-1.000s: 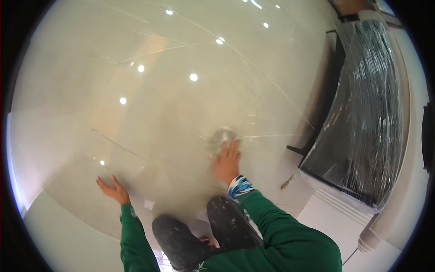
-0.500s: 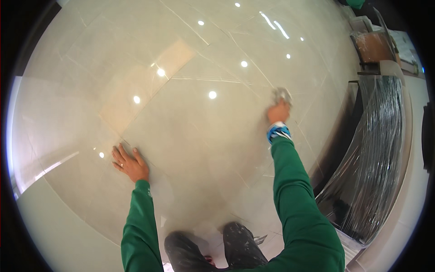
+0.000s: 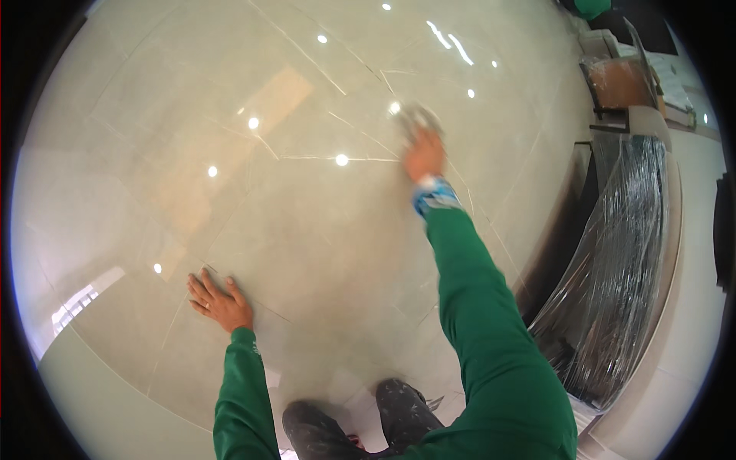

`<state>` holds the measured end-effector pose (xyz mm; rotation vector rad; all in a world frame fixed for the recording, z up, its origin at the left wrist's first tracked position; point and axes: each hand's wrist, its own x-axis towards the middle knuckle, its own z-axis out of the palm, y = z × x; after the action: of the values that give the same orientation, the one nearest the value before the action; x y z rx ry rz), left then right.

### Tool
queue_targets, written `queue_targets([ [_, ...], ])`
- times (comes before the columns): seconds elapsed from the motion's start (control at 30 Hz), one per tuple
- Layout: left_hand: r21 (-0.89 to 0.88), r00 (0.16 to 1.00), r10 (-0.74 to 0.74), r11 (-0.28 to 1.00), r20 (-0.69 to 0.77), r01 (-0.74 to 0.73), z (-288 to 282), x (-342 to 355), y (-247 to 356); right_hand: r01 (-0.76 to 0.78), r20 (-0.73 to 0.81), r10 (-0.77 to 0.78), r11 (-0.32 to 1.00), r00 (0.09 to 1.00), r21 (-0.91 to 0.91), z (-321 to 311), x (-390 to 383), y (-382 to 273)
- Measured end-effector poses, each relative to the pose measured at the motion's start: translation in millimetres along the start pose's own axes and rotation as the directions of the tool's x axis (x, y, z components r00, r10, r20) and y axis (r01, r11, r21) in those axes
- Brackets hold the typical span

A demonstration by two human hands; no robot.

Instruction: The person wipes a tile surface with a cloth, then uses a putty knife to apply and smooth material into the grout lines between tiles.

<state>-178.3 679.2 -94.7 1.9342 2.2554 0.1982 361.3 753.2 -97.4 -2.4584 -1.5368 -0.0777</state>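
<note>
My left hand (image 3: 222, 305) lies flat on the glossy beige tiled floor (image 3: 322, 253), its fingers spread and holding nothing. Farther out and to the right, my right hand (image 3: 426, 157) is closed over a greyish wad (image 3: 418, 119), pressed against the tiles. The wad looks like a cloth, but motion smears it and its exact kind does not show. Thin pale joint lines run across the floor around both hands. A blue and white band circles my right wrist.
Along the right side stands a long dark piece wrapped in clear plastic film (image 3: 613, 268). Beyond it is a brown box-like item (image 3: 619, 83) beneath plastic. A pale curved-looking surface (image 3: 107, 399) fills the lower left. My knees (image 3: 402, 410) are at the bottom.
My right hand has swept left and slightly away from me across the tiles with the greyish wad. The left hand stays flat on the floor, while the whole view has shifted a little.
</note>
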Motion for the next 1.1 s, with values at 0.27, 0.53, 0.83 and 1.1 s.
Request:
queue_targets([
  [0.27, -0.018, 0.997, 0.003, 1.0, 0.083, -0.002, -3.0, 7.2, -3.0, -0.42, 0.082, 0.451, 0.873, 0.889, -0.248, -25.0, -97.3, 70.8],
  [0.53, -0.042, 0.996, -0.017, 0.999, 0.082, 0.021, -5.4, 7.5, -4.3, 0.077, 0.106, -0.064, 0.989, 0.992, -0.126, 42.9, 76.6, -129.0],
  [0.83, -0.062, 0.998, -0.016, 0.998, 0.066, 0.02, -5.8, 6.2, -7.8, 0.584, 0.353, -0.614, 0.787, 0.706, 0.201, 5.3, -133.3, -304.9],
  [1.1, -0.071, 0.996, -0.041, 0.996, 0.082, 0.047, -5.2, 5.3, -10.2, 0.307, 0.154, -0.298, 0.951, 0.942, -0.038, 36.5, 52.4, -143.5],
])
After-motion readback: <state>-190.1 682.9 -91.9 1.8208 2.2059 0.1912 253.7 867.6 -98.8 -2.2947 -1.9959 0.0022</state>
